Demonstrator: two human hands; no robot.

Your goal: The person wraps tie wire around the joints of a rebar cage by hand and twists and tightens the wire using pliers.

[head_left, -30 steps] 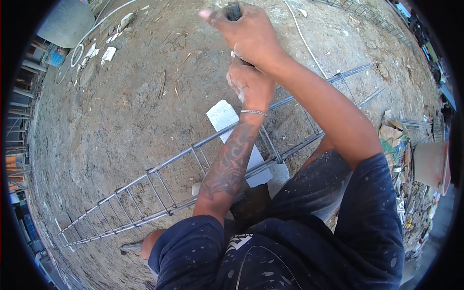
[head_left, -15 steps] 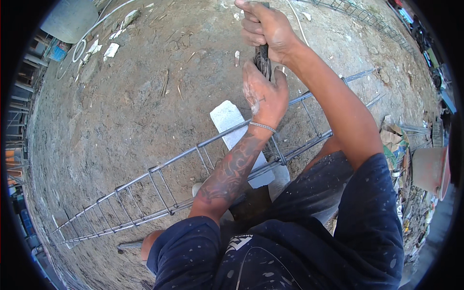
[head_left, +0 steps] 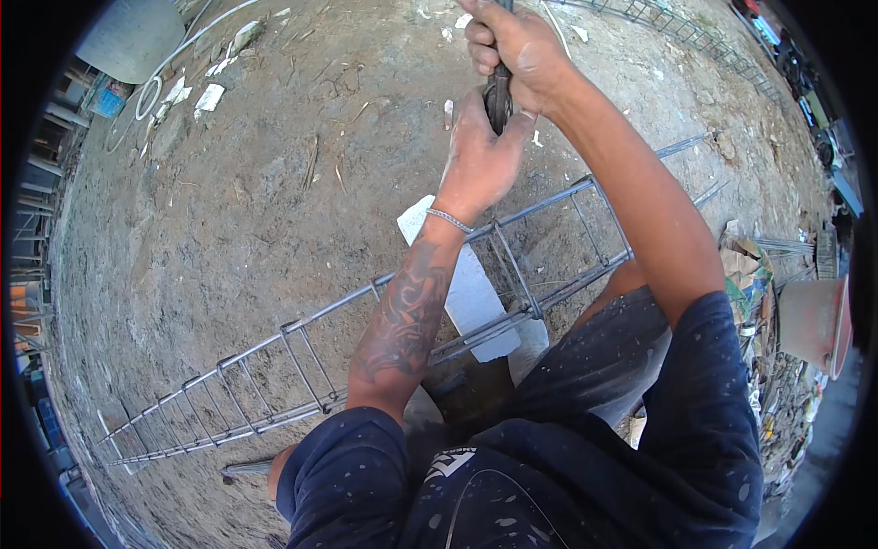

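Note:
At the top of the head view my right hand [head_left: 529, 57] is closed round a dark bundle of strands that looks like tie wire [head_left: 498, 99]. Below it, my left hand [head_left: 480, 165] cups the bundle's lower end between thumb and fingers; its fingertips are partly hidden. Under my left forearm a long rebar cage [head_left: 289, 327] with several stirrups runs slantwise from lower left to upper right. A white block [head_left: 476, 293] lies beneath the cage near my feet, partly covered by the forearm and the bars.
Another rebar cage [head_left: 677, 29] lies at the far right. A reddish bucket [head_left: 810, 320] stands at the right, beside crumpled sacks and debris [head_left: 745, 265]. At the far left are a grey container [head_left: 137, 41] and a pale hose [head_left: 142, 102]. White scraps [head_left: 208, 99] dot the dirt ground.
My left hand has moved up and slightly left along the bundle, closer to my right hand. The right hand has shifted slightly rightward and still grips the bundle.

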